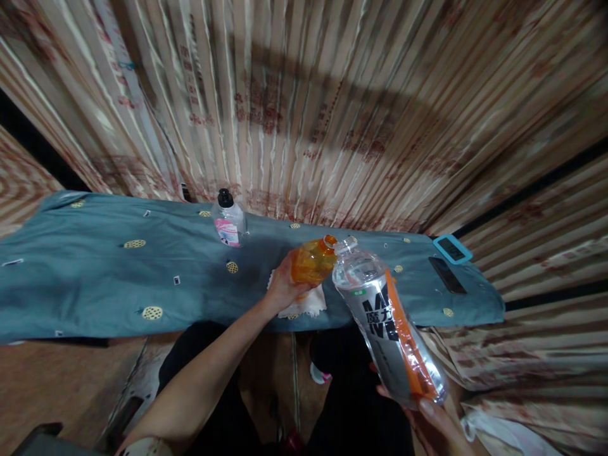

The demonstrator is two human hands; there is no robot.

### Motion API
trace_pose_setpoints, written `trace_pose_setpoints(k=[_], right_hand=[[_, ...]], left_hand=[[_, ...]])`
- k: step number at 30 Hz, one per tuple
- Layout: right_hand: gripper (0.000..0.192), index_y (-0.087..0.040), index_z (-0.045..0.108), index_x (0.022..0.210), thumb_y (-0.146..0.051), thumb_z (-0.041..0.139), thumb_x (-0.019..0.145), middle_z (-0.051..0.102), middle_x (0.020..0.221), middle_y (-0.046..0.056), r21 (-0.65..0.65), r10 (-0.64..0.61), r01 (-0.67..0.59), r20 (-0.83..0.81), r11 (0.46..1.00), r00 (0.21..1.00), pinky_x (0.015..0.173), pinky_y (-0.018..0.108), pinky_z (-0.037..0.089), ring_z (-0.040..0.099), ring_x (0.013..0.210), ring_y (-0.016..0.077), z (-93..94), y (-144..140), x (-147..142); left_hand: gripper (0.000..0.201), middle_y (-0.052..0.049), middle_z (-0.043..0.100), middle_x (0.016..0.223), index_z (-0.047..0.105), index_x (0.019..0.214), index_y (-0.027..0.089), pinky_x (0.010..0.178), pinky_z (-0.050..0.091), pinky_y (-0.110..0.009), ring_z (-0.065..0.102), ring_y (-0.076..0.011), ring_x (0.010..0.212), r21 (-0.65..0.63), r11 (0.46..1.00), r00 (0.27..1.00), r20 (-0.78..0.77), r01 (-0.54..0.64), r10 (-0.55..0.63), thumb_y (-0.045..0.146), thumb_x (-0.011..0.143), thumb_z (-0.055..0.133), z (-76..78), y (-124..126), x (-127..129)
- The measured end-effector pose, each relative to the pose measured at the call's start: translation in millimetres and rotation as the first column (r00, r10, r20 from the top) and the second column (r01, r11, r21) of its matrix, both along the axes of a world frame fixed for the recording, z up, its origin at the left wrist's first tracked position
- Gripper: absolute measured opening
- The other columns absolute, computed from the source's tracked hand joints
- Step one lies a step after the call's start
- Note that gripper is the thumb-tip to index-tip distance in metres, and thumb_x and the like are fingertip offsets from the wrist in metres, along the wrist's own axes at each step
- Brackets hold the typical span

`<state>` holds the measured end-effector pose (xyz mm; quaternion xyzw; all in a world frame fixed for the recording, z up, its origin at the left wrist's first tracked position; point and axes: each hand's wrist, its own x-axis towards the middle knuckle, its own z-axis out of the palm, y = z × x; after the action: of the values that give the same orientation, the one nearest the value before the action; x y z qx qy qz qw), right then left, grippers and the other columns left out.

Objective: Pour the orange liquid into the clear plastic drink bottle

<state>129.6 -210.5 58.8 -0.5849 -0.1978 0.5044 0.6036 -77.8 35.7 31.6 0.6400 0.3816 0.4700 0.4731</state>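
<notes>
My left hand (284, 283) is closed round an orange see-through bottle (313, 261), its uncapped mouth tilted up to the right. My right hand (430, 418) grips the lower end of a large clear plastic bottle (387, 323) with a silver and orange label. That bottle leans with its open neck toward the orange bottle's mouth; the two mouths are side by side, and I cannot tell if they touch. Beneath the orange bottle lies a white cloth (311, 305), partly hidden by my left hand.
A clear bottle with a black cap and pink label (229, 223) stands left of centre on the blue-green tablecloth (104, 278). At the right end lie a light-blue framed device (452, 249) and a dark phone (447, 275). Pleated curtains (304, 114) hang behind.
</notes>
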Motion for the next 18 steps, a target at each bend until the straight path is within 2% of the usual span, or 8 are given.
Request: trace_pose_setpoints(k=[4,9,14,18], right_hand=[[0.05,-0.031,0.065,0.117,-0.043,0.077,0.07,0.072,0.117,0.009,0.025,0.007,-0.007,-0.015,1.0,1.0,0.104,0.061,0.034,0.065,0.109,0.0365,4.5,2.7,-2.2],[0.051,-0.029,0.064,0.118,-0.043,0.076,0.071,0.072,0.117,0.01,-0.007,-0.002,0.001,-0.007,1.0,1.0,0.103,0.061,0.035,0.063,0.111,0.0376,9.0,3.9,-4.1],[0.061,-0.032,0.057,0.126,-0.044,0.077,0.07,0.068,0.125,0.008,0.032,0.012,-0.012,0.02,0.999,1.0,0.089,0.05,0.051,0.064,0.11,0.0351,14.0,5.8,-6.9],[0.053,-0.036,0.058,0.122,-0.041,0.076,0.072,0.072,0.119,0.002,0.055,0.0,0.0,-0.001,0.998,1.0,0.083,0.043,0.056,0.069,0.102,0.0299,15.2,4.8,-9.4]], left_hand=[[0.071,-0.007,0.064,0.118,0.048,0.121,0.02,0.096,0.049,-0.039,0.063,-0.0244,0.108,-0.013,1.0,1.0,0.0,-0.002,0.002,0.029,0.059,0.08,-0.9,0.0,-0.3],[0.072,-0.009,0.064,0.117,0.047,0.122,0.018,0.098,0.048,-0.042,0.061,-0.0259,0.11,0.008,1.0,1.0,-0.016,0.001,-0.001,0.028,0.059,0.081,-4.7,1.3,-0.9],[0.072,-0.008,0.064,0.116,0.047,0.121,0.019,0.097,0.048,-0.042,0.062,-0.0255,0.108,0.032,0.999,0.999,-0.031,-0.012,0.013,0.027,0.059,0.081,-9.2,2.9,-0.6],[0.073,-0.007,0.064,0.116,0.046,0.122,0.02,0.096,0.049,-0.041,0.062,-0.0244,0.107,0.052,0.998,0.999,-0.049,-0.017,0.02,0.03,0.059,0.081,-13.0,4.4,-0.2]])
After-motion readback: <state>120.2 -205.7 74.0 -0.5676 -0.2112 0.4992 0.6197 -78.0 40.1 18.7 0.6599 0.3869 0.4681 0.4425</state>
